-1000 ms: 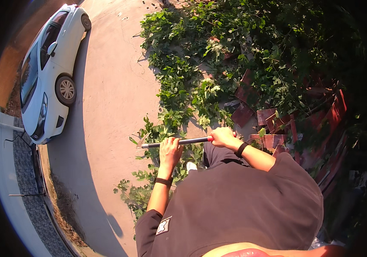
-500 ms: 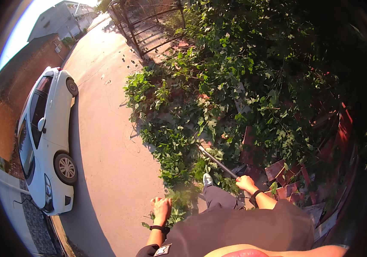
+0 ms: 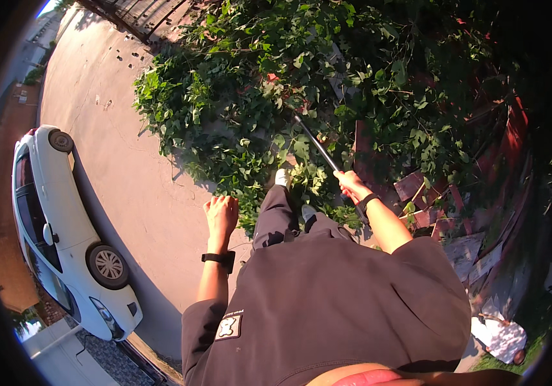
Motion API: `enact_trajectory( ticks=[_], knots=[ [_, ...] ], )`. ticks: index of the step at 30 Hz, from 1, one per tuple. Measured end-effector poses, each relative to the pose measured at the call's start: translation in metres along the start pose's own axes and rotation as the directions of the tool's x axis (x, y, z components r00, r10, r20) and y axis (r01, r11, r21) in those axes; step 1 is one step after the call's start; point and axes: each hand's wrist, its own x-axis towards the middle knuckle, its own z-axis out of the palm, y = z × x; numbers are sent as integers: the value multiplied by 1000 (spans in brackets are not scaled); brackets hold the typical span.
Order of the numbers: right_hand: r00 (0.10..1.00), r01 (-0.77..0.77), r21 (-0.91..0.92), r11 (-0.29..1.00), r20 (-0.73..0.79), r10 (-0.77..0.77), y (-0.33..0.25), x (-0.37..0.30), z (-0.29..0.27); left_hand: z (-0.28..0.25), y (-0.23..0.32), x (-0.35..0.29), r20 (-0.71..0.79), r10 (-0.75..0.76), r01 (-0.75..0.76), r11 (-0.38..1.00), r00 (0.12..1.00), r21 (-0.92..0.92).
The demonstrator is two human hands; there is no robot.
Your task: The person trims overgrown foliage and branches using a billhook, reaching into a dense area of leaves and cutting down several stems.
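My right hand (image 3: 352, 186) is closed around the near part of a slim grey metal rod (image 3: 315, 143). The rod points forward and slightly left, its far tip over the leafy vines (image 3: 237, 132). My left hand (image 3: 220, 219) hangs out in front on the left with its fingers curled into a loose fist, and nothing shows in it. That fist is over the pavement, near the left edge of the vines. Below, my shoes (image 3: 283, 178) are at the border of the greenery, one ahead of the other.
A white car (image 3: 73, 219) is parked on the left of the concrete road (image 3: 118, 128). Broken reddish boards (image 3: 411, 186) lie at the right among vines. A rusty metal frame (image 3: 121, 22) stands ahead. What looks like a person in white (image 3: 506, 338) is at lower right.
Both hands and the rod now appear higher in the view, and my legs and shirt show more. The car and vines have shifted left. A white-clad figure has come into view at lower right.
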Motion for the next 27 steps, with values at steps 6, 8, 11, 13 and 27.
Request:
enact_trajectory(
  ticks=[6, 8, 11, 13, 27],
  knots=[
    [967, -254, -1, 967, 15, 254, 26, -1, -24, 60, -49, 98, 152, 78, -68, 995, 985, -71],
    [947, -317, 4, 949, -49, 317, 31, 1, -27, 72, -51, 139, 189, 119, -91, 985, 975, -149],
    [960, -280, -83, 956, -36, 278, -5, 15, -33, 68, -53, 193, 196, 165, -127, 973, 967, -194],
    [976, -216, 14, 976, 36, 216, -45, 29, -36, 65, -58, 224, 220, 205, -173, 972, 954, -157],
    [987, -144, 93, 985, -52, 150, -149, 112, -99, 143, 14, 306, 292, 150, -32, 927, 945, -373]
  ],
)
